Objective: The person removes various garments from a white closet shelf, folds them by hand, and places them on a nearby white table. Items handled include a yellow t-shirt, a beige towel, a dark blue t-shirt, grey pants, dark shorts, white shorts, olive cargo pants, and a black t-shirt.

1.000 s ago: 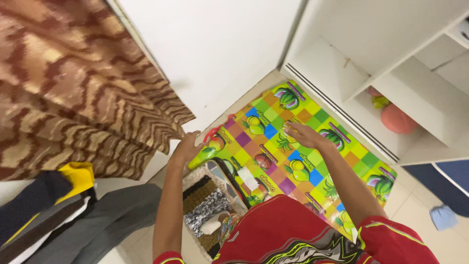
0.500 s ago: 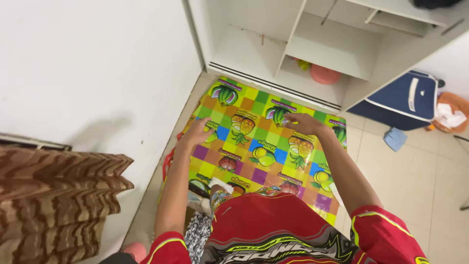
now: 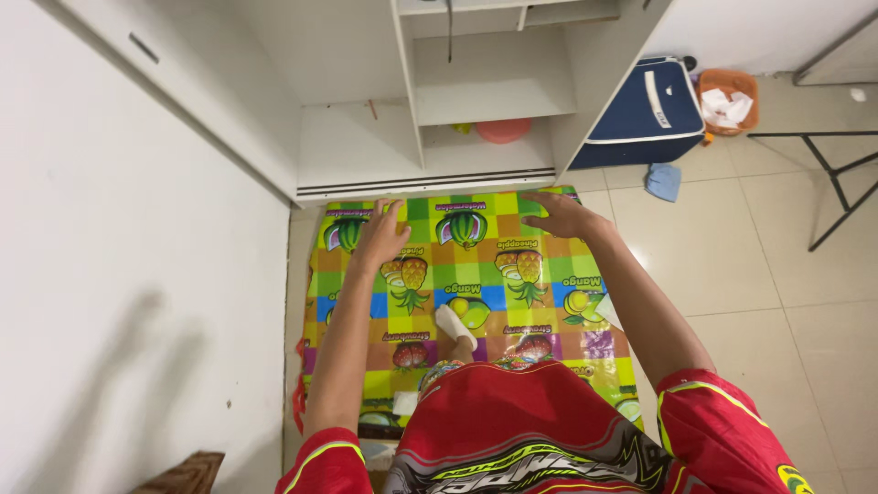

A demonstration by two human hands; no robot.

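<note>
Hands flat on the fruit-print mat (image 3: 476,274): left hand (image 3: 382,236) and right hand (image 3: 560,214), fingers spread, gripping nothing, press its far edge; smoothing seems underway, needing even outward pressure.

Mat's (image 3: 476,274) near edge behind torso

Setting: a room in a home. Evidence: pale tiled floor (image 3: 732,265), plain white wall (image 3: 110,274), open white wardrobe (image 3: 485,73) with shelves, and a fruit-patterned mat (image 3: 476,274) spread before it. Also noted: a navy bag (image 3: 640,114) beside the wardrobe.
</note>
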